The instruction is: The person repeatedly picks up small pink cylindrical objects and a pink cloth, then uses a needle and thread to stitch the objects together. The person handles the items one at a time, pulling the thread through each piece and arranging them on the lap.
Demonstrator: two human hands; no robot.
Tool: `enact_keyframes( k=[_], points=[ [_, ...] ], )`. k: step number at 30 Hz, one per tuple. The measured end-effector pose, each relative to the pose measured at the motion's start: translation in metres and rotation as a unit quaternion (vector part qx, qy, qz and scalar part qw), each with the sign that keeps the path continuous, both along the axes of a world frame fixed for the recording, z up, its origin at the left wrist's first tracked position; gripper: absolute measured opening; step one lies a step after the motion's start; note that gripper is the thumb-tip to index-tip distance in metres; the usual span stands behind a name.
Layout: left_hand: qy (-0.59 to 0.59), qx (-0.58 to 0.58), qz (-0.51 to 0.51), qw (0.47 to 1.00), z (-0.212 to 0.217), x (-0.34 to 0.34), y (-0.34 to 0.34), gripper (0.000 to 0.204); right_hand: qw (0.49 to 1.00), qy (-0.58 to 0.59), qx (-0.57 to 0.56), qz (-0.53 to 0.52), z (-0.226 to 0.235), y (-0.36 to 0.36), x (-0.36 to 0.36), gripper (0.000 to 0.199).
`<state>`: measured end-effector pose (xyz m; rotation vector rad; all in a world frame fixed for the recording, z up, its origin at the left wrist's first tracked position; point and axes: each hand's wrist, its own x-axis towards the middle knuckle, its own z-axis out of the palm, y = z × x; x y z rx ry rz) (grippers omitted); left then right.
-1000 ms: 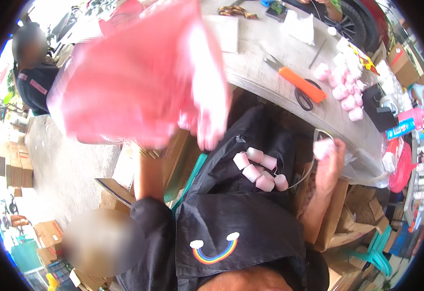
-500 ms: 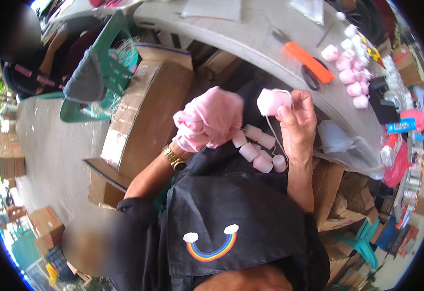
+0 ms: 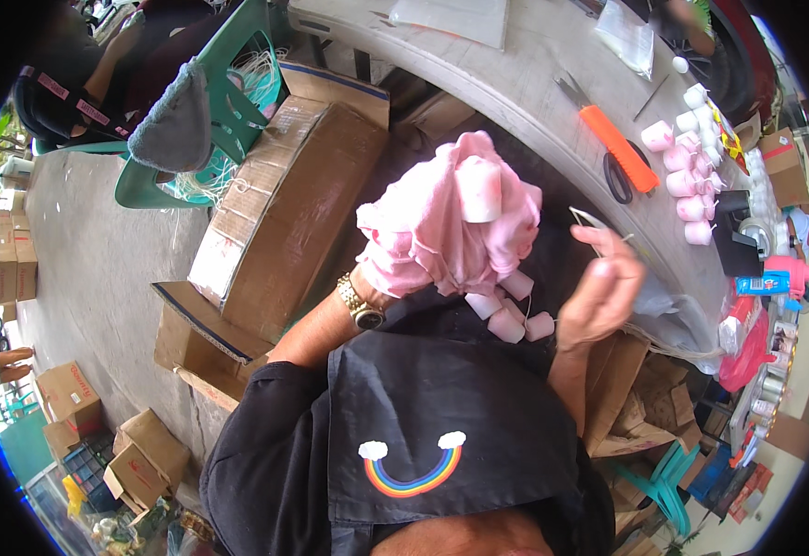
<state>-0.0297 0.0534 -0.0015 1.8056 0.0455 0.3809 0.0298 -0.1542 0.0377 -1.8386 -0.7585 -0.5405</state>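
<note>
A crumpled pink cloth covers my left hand, which grips from underneath, its fingers hidden. In the cloth's folds lies a short pink-and-white cylinder that looks like a candle. My right hand is off to the right of the cloth, thumb and fingers pinched on a white string. Several similar candles rest in my lap on the black apron, just below the cloth, with a bit of string among them.
On the table lie orange-handled scissors, plastic bags and rows of pink candles. A cardboard box stands at my left, beside a green chair. Another open box is at my right.
The candle that my right hand held is now in the cloth over my left hand. My right hand has moved right and lower, with string in its fingers. The cloth has spread and shifted right.
</note>
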Motion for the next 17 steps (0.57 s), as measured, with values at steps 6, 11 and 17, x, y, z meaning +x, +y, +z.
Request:
enact_keyframes(
  k=[6,11,17],
  points=[
    [0.067,-0.429,-0.103,0.895,-0.004,-0.011,0.0,0.049,0.937,0.281,-0.082,0.193,-0.024,-0.001,0.007,0.06],
    [0.076,-0.417,-0.156,0.892,0.012,-0.009,0.011,0.046,0.871,0.43,-0.05,0.232,-0.035,0.006,0.007,0.039],
    [-0.025,0.204,0.054,0.977,0.022,-0.001,0.005,0.061,0.981,0.176,0.017,0.078,-0.011,-0.014,0.014,0.037]
  ],
)
